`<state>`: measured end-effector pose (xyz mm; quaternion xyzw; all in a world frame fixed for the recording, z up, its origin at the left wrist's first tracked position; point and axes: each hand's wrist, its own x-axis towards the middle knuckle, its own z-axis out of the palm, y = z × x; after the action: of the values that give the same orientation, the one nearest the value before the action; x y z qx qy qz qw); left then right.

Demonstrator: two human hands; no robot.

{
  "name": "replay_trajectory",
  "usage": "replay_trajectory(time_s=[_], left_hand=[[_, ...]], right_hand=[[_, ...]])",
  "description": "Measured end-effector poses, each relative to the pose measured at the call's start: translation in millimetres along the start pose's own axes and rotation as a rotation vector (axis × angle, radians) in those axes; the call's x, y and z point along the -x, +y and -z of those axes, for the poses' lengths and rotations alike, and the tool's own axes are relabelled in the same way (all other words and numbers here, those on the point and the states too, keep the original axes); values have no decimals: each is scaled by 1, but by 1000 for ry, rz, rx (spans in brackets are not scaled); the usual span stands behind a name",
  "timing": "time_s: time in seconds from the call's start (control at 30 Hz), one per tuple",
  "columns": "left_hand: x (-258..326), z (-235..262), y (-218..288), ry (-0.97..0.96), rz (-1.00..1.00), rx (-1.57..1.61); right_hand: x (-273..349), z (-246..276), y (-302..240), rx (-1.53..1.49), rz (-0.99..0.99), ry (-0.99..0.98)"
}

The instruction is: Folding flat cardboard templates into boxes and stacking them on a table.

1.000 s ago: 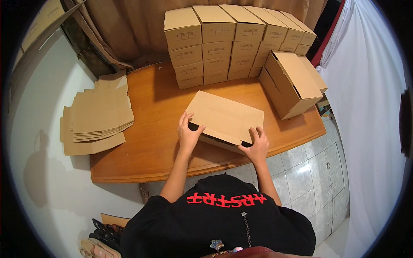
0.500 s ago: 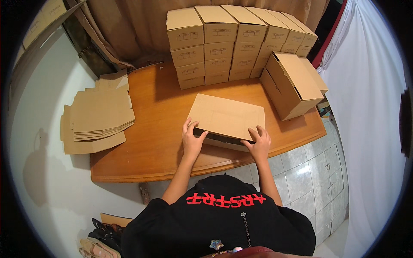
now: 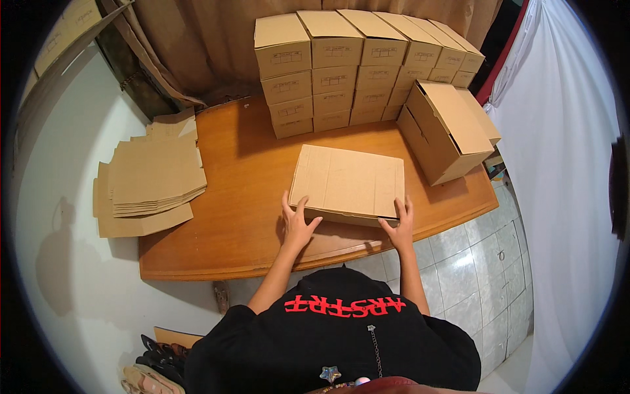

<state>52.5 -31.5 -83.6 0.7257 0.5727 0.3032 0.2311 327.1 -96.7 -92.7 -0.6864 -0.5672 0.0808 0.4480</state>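
Observation:
A brown cardboard box (image 3: 348, 182) lies on the table in front of me, its lid lowered almost flat. A thin dark gap shows at the lid's front right corner. My left hand (image 3: 298, 223) grips the front left corner, thumb along the front and fingers by the side and lid edge. At the opposite front corner, my right hand (image 3: 400, 228) has its thumb near the front face and its fingers against the right side. The fingers of both hands are curved and partly spread around the box.
Stacked closed boxes (image 3: 338, 72) line the back of the wooden table (image 3: 230, 171). More boxes (image 3: 446, 131) stand at the right, near a white curtain (image 3: 551, 164). Flat cardboard sheets (image 3: 157, 174) are piled at the left. The table's curved front edge runs close to my forearms.
The lid has come down at the front, closing most of the dark opening. Both hands have slid slightly down from the lid's edge to the box's front corners.

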Motion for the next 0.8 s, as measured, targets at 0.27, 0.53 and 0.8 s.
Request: replay_trajectory(time_s=[0.27,0.53,0.8], left_hand=[[-24,-22,-29,94,104,376],[-54,-44,-29,103,322,466],[-9,-63,45,-542,423,675]], right_hand=[[33,5,3,3,-65,28],[43,7,17,263,32,228],[-19,-4,71,-499,-379,200]])
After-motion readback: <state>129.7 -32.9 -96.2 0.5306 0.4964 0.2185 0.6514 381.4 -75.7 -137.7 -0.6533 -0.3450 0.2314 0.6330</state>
